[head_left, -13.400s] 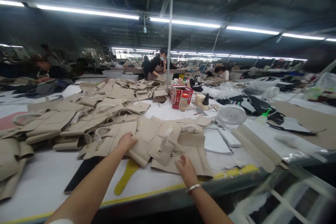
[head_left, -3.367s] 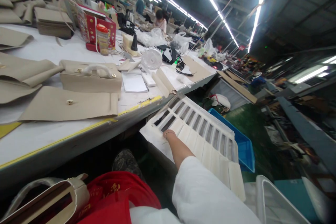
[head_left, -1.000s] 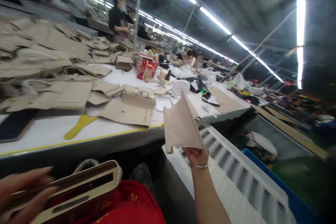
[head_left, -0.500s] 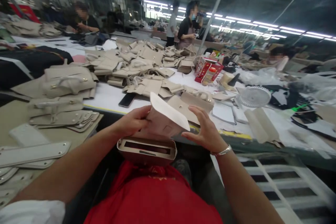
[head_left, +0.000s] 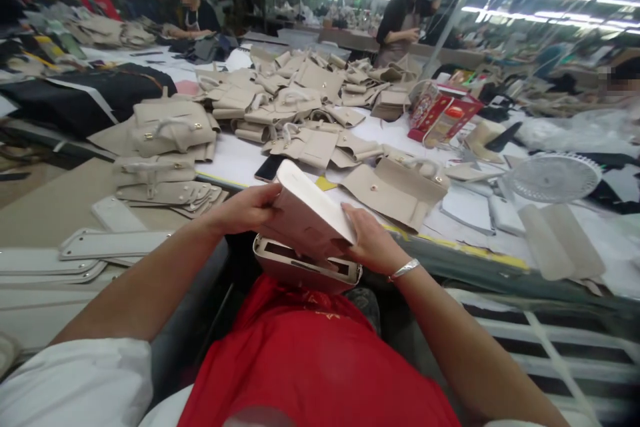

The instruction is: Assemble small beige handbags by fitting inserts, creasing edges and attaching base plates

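Observation:
A pale handbag is held up in front of my red apron, its flap end folded over and facing me. My left hand pinches the flap's left side, thumb on top. My right hand grips its right edge, fingers behind it. Against my lap rests the bag's box-like body, with a dark slot along its upper side. Just beyond my hands, a beige bag lies spread on the table, and a dark phone is partly hidden behind the flap.
Many beige bags are heaped across the white table. On the left board are stacked pale straps and bag pieces. A red box, a clear round lid and plastic bags stand right. Co-workers are beyond the table.
My right hand, apart from the flap before, has closed on its right edge. The flap has folded further over. The camera view has shifted left, so the table appears further right.

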